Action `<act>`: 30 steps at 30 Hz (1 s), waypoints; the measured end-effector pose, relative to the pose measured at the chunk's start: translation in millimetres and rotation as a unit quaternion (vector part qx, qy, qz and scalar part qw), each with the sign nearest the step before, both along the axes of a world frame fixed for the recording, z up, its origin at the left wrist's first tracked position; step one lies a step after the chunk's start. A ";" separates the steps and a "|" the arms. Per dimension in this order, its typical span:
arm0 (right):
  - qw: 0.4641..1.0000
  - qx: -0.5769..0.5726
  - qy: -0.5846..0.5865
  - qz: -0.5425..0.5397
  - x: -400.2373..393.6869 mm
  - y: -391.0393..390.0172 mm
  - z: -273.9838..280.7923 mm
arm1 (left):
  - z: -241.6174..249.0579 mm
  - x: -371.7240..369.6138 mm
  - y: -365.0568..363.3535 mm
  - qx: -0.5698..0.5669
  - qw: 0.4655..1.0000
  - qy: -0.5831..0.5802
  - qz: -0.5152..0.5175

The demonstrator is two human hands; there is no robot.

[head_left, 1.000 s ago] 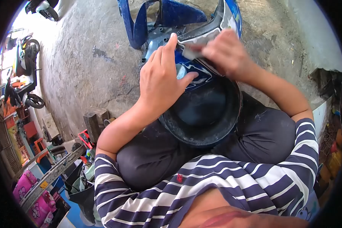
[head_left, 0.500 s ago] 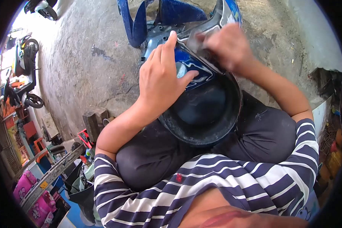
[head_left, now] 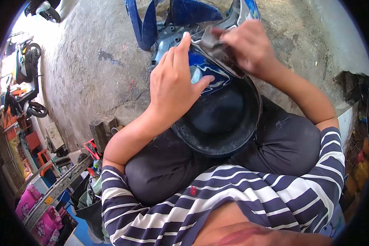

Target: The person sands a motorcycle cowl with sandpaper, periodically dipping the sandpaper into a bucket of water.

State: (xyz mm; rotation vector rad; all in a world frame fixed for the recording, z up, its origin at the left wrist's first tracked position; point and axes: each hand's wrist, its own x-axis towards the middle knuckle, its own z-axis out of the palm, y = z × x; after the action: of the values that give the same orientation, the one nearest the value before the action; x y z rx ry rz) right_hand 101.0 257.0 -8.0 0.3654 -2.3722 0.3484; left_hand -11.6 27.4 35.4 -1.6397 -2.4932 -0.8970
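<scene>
A blue motorcycle body panel (head_left: 219,78) with white-edged graphics leans over the far rim of a round black basin (head_left: 217,146), which sits between my crossed legs. My left hand (head_left: 171,82) lies on the panel's left part, fingers stretched forward and thumb spread to the right. Over the panel's upper right edge, my right hand (head_left: 252,47) is closed, slightly blurred. A grey, thin piece (head_left: 210,38) shows at its fingertips; its material is hard to tell. Part of the panel is hidden under both hands.
More blue plastic bodywork (head_left: 194,12) lies on the concrete floor (head_left: 90,69) beyond my hands. Scooters (head_left: 28,78) stand at the left. A wooden block (head_left: 98,133) is near my left knee, with a cluttered rack (head_left: 57,192) and pink bags (head_left: 47,225) at lower left.
My right hand has shifted slightly up over the panel's edge, and the grey piece shows more clearly. My left hand stays in the same place on the panel.
</scene>
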 end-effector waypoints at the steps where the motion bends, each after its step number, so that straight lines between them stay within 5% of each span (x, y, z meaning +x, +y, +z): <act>1: 1.000 -0.005 0.002 -0.023 -0.2 0.2 1.9 | 1.4 1.5 -1.2 0.002 1.000 0.002 -0.002; 17: 0.999 -0.013 -0.028 0.026 6.8 -15.3 -7.1 | -6.1 -4.8 -3.3 0.003 0.999 -0.030 0.023; 21: 0.995 -0.095 -0.013 -0.026 -2.1 -2.2 5.0 | 0.6 -20.0 -2.2 -0.024 0.991 -0.096 0.091; 23: 0.985 -0.158 -0.002 -0.064 -2.2 4.4 17.0 | 1.1 -38.0 -4.5 0.050 0.995 -0.021 0.086; 30: 0.925 -0.367 -0.045 -0.091 30.3 10.7 77.6 | 93.2 -53.9 -30.7 0.057 0.997 0.011 0.046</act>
State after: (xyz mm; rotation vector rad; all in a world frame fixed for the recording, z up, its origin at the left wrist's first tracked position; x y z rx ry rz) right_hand 131.3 267.7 69.6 -0.2263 -2.1444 1.1292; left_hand -65.5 -3.3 128.6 -1.4814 -2.4308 -0.9843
